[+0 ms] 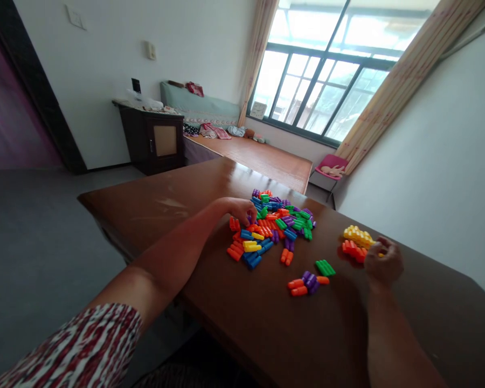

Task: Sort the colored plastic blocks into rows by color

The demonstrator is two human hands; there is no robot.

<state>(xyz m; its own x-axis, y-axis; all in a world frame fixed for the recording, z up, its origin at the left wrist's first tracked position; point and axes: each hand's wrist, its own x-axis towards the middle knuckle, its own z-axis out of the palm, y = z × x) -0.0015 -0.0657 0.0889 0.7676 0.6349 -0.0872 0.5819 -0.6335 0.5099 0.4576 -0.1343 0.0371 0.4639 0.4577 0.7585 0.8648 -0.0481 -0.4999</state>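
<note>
A mixed pile of plastic building blocks in orange, blue, green, purple and yellow lies on the brown table. At the pile's left edge is my left hand, its fingers closed downward around a purple block. To the right, my right hand pinches a small yellow block, partly hidden by the fingers. Beside that hand lie a row of yellow blocks and a row of orange blocks. Nearer to me are a green block and a purple-and-orange cluster.
A pair of orange blocks lies just in front of the pile. Beyond the table stand a low bed, a dark cabinet and a pink chair by the window. The table's left corner juts over the floor.
</note>
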